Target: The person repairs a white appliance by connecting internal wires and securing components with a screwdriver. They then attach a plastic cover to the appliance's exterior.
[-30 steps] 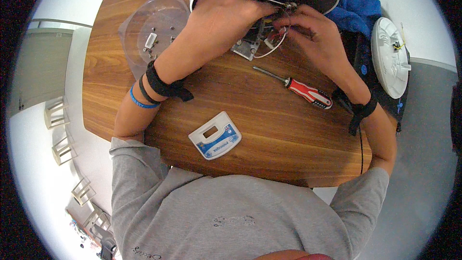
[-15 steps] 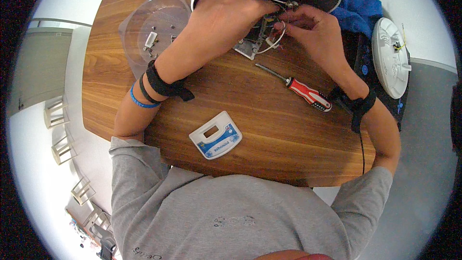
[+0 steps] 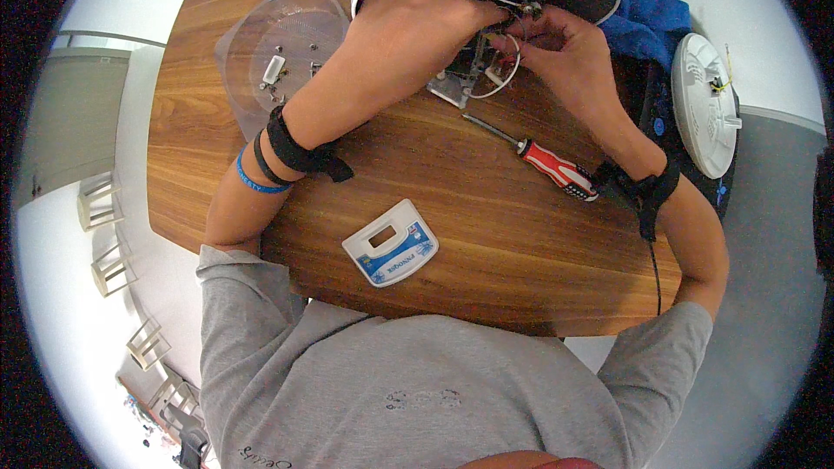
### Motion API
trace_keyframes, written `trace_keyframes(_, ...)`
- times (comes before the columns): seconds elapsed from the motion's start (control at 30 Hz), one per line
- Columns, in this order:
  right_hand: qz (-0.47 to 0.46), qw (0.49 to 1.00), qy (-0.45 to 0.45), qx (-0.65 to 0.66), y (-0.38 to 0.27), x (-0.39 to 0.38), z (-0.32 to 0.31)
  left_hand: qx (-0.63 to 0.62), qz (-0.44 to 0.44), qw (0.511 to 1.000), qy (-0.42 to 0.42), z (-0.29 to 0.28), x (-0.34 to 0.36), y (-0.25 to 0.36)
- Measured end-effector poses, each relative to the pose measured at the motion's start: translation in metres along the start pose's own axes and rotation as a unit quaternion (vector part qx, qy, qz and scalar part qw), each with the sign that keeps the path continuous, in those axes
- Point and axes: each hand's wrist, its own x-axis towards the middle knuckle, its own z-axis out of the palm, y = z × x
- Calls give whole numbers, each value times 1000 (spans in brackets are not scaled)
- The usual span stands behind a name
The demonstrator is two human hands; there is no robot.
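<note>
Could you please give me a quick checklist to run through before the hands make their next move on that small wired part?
1. Left hand on the small wired part: ok, it covers the part's top.
2. Right hand pinching the white wire: ok.
3. Wire free of snags: cannot tell, fingers hide its ends.
4. Screwdriver within reach: ok, lying on the wooden table near the right wrist.
5. Loose small parts kept together: ok, they sit on the clear plastic cover.
</note>
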Motion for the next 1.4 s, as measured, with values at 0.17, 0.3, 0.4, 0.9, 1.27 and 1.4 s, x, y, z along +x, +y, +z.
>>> trace_keyframes(0.17, -9, 999, 23, 21, 0, -1, 4, -11, 10, 1000, 27, 0, 1, 2)
trace_keyframes(0.3, -22, 1000, 22, 4, 1, 0, 3, -39, 15, 997, 60, 0, 1, 4)
trace_keyframes(0.4, -5, 1000, 6, 21, 2, 0, 1, -85, -18, 996, -5, -4, -1, 5)
trace_keyframes(0.9, 14, 999, 25, 32, -14, -4, 0, -49, -69, 995, -44, -19, 1, 17)
trace_keyframes(1.27, 40, 998, 25, 32, -8, 0, 1, -166, -44, 983, -62, -24, -4, 13)
trace_keyframes(1.4, 42, 999, 13, 22, -8, 0, 0, -163, -101, 975, -116, -37, 2, 25)
